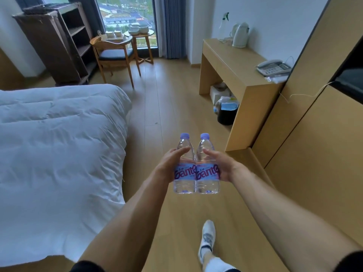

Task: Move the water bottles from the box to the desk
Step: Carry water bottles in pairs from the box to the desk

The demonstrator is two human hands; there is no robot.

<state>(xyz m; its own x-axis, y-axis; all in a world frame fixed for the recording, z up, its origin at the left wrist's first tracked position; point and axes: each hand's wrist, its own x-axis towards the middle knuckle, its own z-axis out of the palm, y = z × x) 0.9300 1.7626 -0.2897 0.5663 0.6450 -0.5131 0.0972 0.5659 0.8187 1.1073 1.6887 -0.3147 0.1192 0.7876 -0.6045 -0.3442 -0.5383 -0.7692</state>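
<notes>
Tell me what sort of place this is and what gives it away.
Most likely a hotel room. A bed with a white duvet fills the left side, a built-in wooden desk carries an electric kettle and a corded telephone, and an armchair sits by the window.

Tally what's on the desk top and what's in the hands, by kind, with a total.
Water bottles, held: 2, one in the left hand, one in the right hand
Kettles on the desk: 1
Telephones on the desk: 1
Total: 4
</notes>
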